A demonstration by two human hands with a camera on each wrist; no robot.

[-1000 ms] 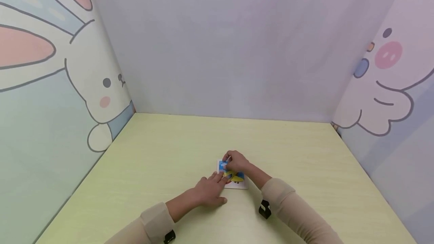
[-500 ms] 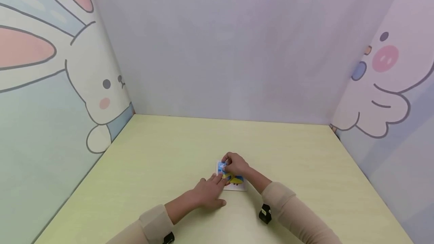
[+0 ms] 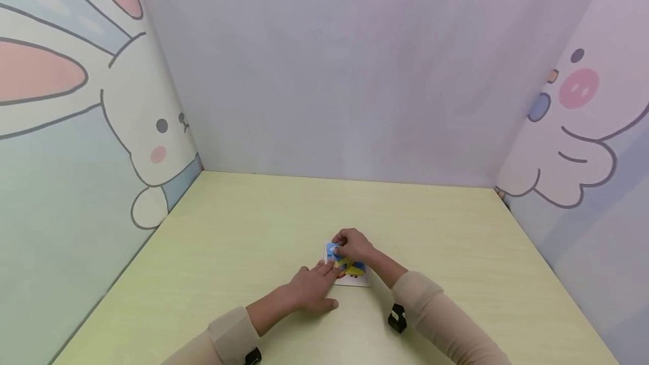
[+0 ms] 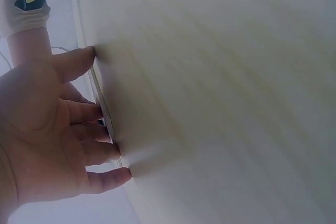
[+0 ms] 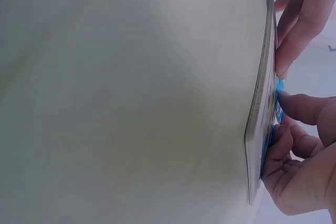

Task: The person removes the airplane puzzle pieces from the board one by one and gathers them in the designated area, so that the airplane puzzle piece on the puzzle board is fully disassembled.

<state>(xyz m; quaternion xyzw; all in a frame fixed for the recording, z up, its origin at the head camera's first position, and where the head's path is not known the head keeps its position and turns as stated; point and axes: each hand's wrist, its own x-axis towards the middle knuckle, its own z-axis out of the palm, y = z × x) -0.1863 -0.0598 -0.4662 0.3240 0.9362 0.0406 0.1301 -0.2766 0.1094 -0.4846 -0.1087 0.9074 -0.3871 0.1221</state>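
Observation:
A small, thin picture board [image 3: 359, 282] with a white border and a blue and yellow picture lies flat on the table. My left hand [image 3: 311, 289] reaches in from the left, its straight fingertips resting on the board's left part. Bent over the upper part of the board is my right hand [image 3: 355, 245], its thumb and fingers pinching a small light-blue piece [image 5: 280, 85] at the surface. In the right wrist view the board [image 5: 254, 140] shows edge-on with layered sides. Both hands cover much of the picture.
The pale yellow table [image 3: 253, 213] stretches around the board. A lilac back wall [image 3: 324, 72] closes the far edge. A rabbit-printed wall [image 3: 137, 100] stands left, and a pig-printed wall [image 3: 583, 128] right. A black wrist device [image 3: 398, 318] hangs below the right cuff.
The view shifts slightly. Both hands keep almost the same place on the board; the right fingers move only a little at its upper part.

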